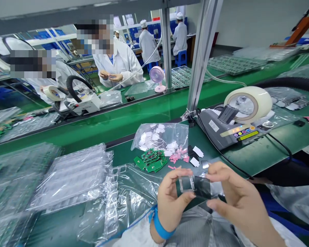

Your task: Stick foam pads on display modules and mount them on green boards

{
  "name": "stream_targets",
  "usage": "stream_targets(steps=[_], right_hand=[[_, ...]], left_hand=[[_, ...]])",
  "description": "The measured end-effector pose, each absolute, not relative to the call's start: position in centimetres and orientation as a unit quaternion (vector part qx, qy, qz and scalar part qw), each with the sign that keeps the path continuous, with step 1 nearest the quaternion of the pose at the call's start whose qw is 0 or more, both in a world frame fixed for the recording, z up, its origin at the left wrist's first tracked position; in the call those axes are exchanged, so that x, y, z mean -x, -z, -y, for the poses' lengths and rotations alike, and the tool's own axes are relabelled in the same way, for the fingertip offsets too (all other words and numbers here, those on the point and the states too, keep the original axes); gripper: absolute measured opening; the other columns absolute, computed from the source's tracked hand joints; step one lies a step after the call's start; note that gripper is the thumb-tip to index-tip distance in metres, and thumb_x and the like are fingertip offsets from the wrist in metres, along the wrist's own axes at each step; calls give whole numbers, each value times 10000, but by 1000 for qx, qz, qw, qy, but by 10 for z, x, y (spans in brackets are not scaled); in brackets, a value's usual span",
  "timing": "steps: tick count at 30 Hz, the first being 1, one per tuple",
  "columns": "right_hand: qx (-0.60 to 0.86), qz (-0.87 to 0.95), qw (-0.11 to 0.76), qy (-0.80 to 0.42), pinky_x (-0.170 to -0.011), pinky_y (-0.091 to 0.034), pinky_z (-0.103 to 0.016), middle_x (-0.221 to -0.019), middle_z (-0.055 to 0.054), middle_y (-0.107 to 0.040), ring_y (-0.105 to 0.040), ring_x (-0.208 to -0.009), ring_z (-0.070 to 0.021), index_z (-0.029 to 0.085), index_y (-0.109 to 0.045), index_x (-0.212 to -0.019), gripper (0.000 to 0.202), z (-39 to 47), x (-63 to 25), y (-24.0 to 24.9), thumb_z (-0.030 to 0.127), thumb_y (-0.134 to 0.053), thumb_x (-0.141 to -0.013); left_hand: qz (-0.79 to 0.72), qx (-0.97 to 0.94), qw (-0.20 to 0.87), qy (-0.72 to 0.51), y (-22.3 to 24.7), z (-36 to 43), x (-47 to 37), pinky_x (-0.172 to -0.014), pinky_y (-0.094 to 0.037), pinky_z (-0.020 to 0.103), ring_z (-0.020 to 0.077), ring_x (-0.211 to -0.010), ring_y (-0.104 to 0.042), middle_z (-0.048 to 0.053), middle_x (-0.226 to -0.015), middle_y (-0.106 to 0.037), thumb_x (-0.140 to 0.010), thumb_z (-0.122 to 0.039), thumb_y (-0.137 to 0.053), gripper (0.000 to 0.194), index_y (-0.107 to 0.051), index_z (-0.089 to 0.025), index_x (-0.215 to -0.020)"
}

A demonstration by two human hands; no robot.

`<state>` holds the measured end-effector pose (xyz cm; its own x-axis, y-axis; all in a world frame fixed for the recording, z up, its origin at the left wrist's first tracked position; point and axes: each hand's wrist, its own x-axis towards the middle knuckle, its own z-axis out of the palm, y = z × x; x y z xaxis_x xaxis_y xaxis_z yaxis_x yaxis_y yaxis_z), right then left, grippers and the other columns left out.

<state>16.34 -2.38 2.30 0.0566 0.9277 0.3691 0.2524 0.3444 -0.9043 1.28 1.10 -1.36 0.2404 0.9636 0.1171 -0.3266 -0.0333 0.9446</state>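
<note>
In my left hand (173, 197), thumb and fingers pinch a small clear plastic frame (186, 184) by its edges. My right hand (235, 195) grips a small dark rectangular panel (203, 187), with a clear film strip trailing at its right side. Frame and panel meet edge to edge between the two hands; whether they are joined I cannot tell. A blue band (161, 226) circles my left wrist. Just beyond my hands lie a pile of green circuit boards (151, 160), pink pieces (179, 155) and white-and-black tabs (195, 161).
A clear bag with white pieces (161, 137) lies behind the boards. At right stands a grey tape dispenser (217, 128) with a large tape roll (266, 103) and a cable. Stacked clear trays (74, 175) fill the left. Co-workers (118, 61) sit across the line, near a pink fan (157, 75).
</note>
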Motion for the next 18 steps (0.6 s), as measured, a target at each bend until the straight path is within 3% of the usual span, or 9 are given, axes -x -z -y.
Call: stream_targets(steps=[8,14,18], right_hand=[[495,568,556,-351,-652,-437,-241,-815,16,-513,-525,-758,-143,267,-543,-855,208,16,-138,-12,302,-699,-722],[501,540,576,-354,-671,-430,-241,-796,27,-517,-517,-767,-141,262,-548,-821,200,9,-126,-6,239,-703,-696],[532,515,568,-360,-680,-424,-286,-771,13,-533,-524,-746,-163,231,-564,-772,179,0,-117,1,243,-707,-665]], left_hand=[[-298,-549,419,-658,19,-8,-22,-1045,-307,419,172,-992,-609,-18,-1003,-626,-652,-84,-692,387,-506,-253,-946],[-328,-532,362,-691,25,-10,-26,-1028,-340,427,158,-974,-603,-2,-977,-614,-668,-59,-668,358,-504,-236,-933],[-369,-503,359,-695,34,-15,-23,-933,-427,412,170,-954,-598,11,-907,-602,-684,-76,-650,296,-521,-229,-902]])
